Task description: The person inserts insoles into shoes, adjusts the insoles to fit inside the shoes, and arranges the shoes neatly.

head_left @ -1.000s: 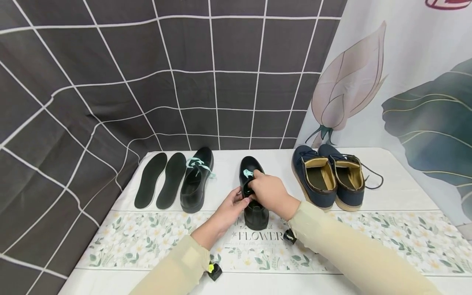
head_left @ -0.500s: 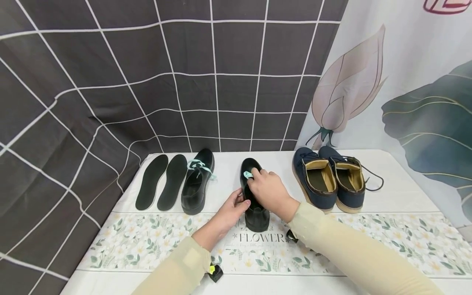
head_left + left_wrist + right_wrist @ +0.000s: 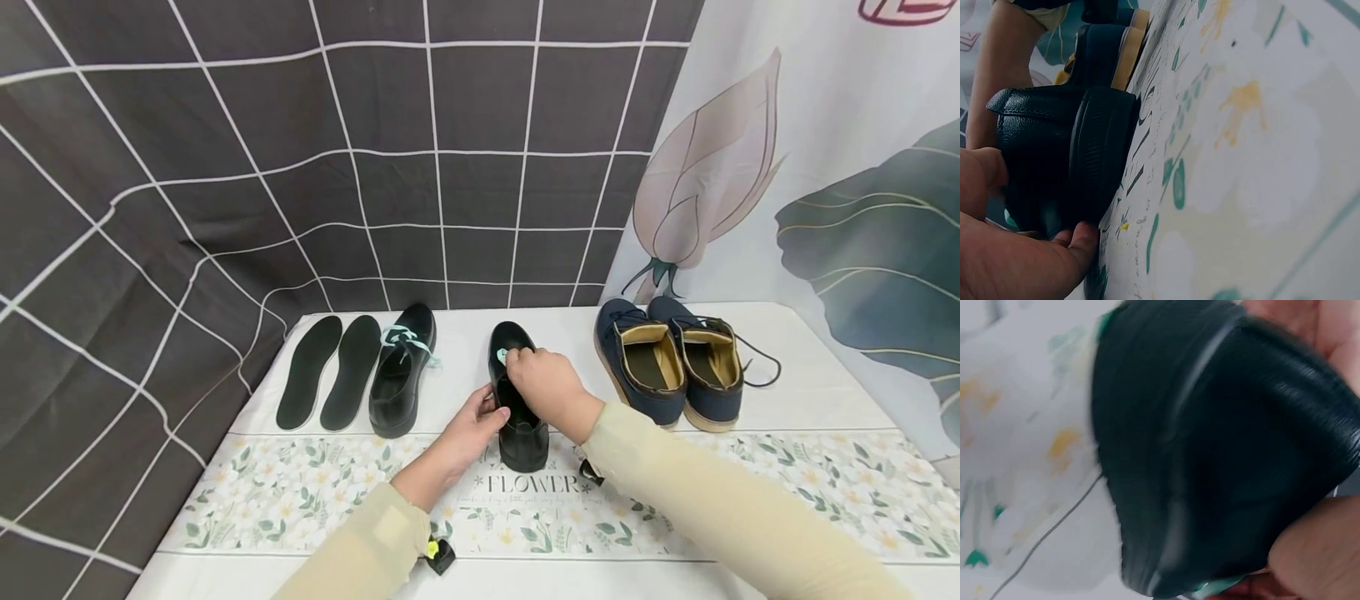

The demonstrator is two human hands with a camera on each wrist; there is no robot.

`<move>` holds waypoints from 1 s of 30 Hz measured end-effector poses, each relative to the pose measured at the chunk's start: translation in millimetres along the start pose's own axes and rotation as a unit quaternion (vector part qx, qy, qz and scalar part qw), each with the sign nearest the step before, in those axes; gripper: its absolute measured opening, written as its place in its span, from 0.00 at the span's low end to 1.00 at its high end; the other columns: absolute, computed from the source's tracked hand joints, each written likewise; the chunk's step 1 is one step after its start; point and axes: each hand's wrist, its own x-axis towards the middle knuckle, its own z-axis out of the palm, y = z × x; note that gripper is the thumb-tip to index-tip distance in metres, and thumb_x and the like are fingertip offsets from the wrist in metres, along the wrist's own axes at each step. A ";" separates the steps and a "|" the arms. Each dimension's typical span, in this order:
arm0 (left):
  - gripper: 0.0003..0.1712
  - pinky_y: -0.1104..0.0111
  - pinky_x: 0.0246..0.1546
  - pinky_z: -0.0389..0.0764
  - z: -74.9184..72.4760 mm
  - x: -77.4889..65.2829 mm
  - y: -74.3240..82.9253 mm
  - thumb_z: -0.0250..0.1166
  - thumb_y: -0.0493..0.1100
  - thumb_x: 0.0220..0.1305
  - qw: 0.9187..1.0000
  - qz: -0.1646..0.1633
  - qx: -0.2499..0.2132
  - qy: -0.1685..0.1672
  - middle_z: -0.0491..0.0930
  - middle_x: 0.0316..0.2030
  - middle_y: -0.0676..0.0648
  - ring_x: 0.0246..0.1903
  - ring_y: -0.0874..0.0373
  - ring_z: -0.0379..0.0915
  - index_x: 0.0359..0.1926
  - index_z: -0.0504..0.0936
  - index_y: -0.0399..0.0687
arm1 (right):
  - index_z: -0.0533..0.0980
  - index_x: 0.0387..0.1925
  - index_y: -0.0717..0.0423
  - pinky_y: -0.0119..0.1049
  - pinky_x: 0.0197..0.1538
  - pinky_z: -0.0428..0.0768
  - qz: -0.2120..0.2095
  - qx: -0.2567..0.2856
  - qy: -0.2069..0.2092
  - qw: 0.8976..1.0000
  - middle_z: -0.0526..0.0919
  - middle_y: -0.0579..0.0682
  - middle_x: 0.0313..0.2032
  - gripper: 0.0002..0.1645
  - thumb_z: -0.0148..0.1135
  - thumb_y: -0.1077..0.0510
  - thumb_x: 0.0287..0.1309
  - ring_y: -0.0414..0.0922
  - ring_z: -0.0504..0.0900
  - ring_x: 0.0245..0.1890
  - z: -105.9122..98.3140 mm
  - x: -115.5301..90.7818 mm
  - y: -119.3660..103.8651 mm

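Observation:
A black lace-up shoe [image 3: 523,450] stands upright in the middle of the table, toe pointing away. My left hand [image 3: 471,425] grips its left side; in the left wrist view the thumb [image 3: 988,167] lies at the opening's rim and fingertips [image 3: 1085,240] press low on the outside. My right hand [image 3: 551,387] reaches over from the right, fingers curled on the shoe's upper beside the mint-green lace [image 3: 502,356]. Those fingers cover most of the lace, and I cannot tell whether they pinch lace or tongue. The shoe's heel [image 3: 1210,456] fills the right wrist view.
Left of the hands stands a matching black shoe [image 3: 401,375] with a tied mint lace, beside two dark insoles [image 3: 307,371]. A pair of navy shoes [image 3: 660,400] stands at right, one lace trailing. A dark grid cloth [image 3: 480,192] hangs behind the table.
My right hand has drawn out of the shoe's opening, moved up to the lace area, then shifted slightly; its fingers now cover more of the lace. The left hand keeps its hold.

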 end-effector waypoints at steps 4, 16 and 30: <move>0.39 0.49 0.69 0.64 1.5 0.2 -0.6 0.54 0.45 0.76 1.000 0.001 -0.001 0.005 0.64 0.67 0.32 0.68 0.40 0.63 0.78 0.47 0.36 | 0.78 0.45 0.65 0.42 0.25 0.83 -0.024 -0.016 0.008 1.000 0.83 0.54 0.30 0.09 0.62 0.64 0.64 0.49 0.83 0.25 2.0 -1.8 6.3; 0.35 0.52 0.73 0.58 -3.1 1.6 -3.5 0.50 0.47 0.76 0.999 -0.041 -0.032 0.002 0.60 0.74 0.38 0.73 0.45 0.57 0.77 0.54 0.39 | 0.74 0.33 0.58 0.48 0.24 0.79 0.076 0.128 -0.022 0.989 0.79 0.53 0.23 0.15 0.59 0.49 0.70 0.52 0.82 0.23 10.6 -8.7 23.2; 0.35 0.50 0.74 0.55 -4.9 1.5 -3.1 0.51 0.46 0.76 0.999 -0.039 -0.030 -0.013 0.59 0.74 0.36 0.74 0.45 0.55 0.77 0.54 0.36 | 0.79 0.42 0.55 0.50 0.27 0.79 0.200 0.229 -0.120 0.945 0.85 0.58 0.30 0.19 0.49 0.46 0.75 0.54 0.85 0.28 5.9 -5.0 15.4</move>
